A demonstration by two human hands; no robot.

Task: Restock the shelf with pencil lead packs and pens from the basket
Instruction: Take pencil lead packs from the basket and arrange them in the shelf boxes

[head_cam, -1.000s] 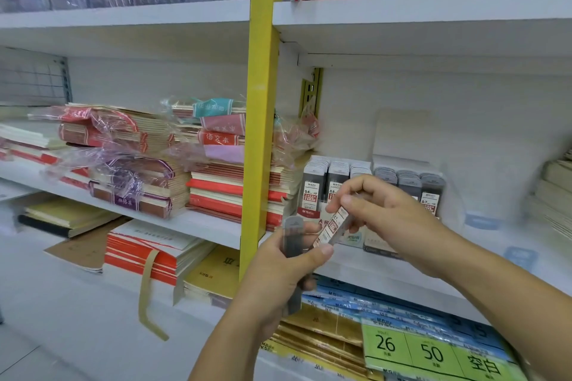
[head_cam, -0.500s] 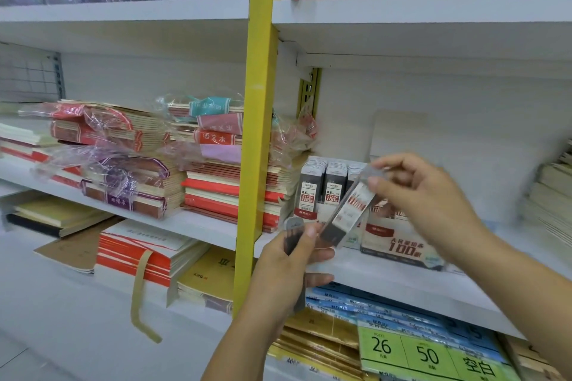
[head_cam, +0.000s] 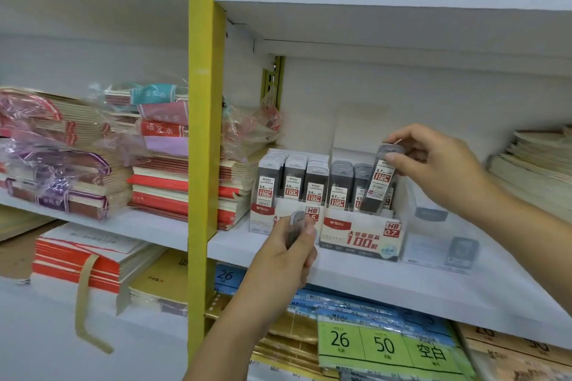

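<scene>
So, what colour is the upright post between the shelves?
Yellow upright shelf post, clearest in the head view.

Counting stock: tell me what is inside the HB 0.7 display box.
Upright 0.7 lead packs stand in rows inside the HB 0.7 box. The right hand holds another pack before its right end, covering whatever stands behind.

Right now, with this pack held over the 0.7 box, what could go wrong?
The right hand holds the tilted pack over the 0.7 box; it may snag the rim or topple the neighbouring packs. The left hand covers the label of the second pack, so it could be misfiled.
</scene>
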